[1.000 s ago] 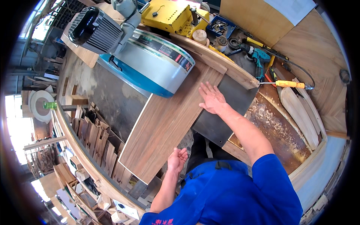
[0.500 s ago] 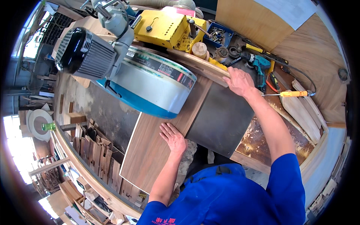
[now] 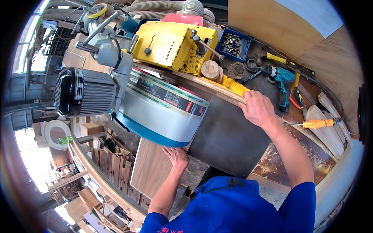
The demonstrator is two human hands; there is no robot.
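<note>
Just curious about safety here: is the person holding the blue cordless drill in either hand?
No, the blue cordless drill lies on the bench, while the right hand grips the fence and the left hand presses the brown wooden board.

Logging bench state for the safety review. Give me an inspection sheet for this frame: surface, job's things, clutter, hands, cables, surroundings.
Surface: dark machine table, sawdust on the bench at right.
Job's things: wood-grain panel lies flat, its far end under the round blue-and-white guard.
Clutter: teal cordless drill, blue bin of screws, yellow-handled tool, wood offcuts at left.
Hands: left hand flat on the panel; right hand grips the wooden fence rail.
Cables: black cable curves across the bench at right; grey dust hose at top.
Surroundings: black motor, yellow machine housing, plywood sheets behind.
</note>
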